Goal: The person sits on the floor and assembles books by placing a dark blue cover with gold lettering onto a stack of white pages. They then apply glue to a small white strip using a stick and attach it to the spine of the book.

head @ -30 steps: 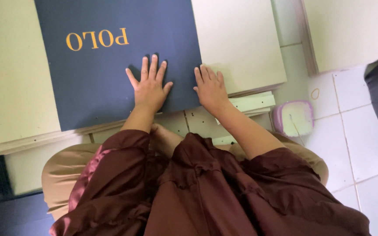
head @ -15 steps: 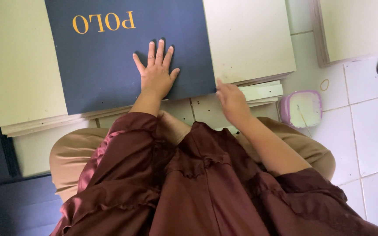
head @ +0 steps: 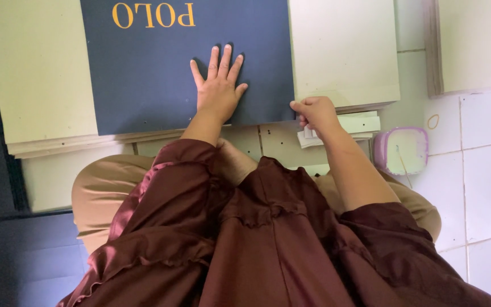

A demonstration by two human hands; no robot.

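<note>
Two hands were flat on the dark blue sheet (head: 166, 74) a second ago; now only one is. That sheet, gold lettering at its far end, lies on a stack of pale cream boards (head: 41, 74) on the white tiled floor (head: 473, 170), and it has not shifted against the boards beneath. The right hand (head: 315, 115) has slid off the blue surface to the sheet's near right corner, which reads as a switch from smoothing the sheet to taking hold of its edge.

The left hand (head: 218, 88) lies palm down near the sheet's near edge, fingers spread and pointing away from the body, wrist straight. The right hand is curled, knuckles up, fingers pressed together and pinching at the corner, just above some small white strips (head: 359, 124); whether it grips the sheet itself I cannot tell. A small lilac tub (head: 402, 150) stands just beside that forearm.
</note>
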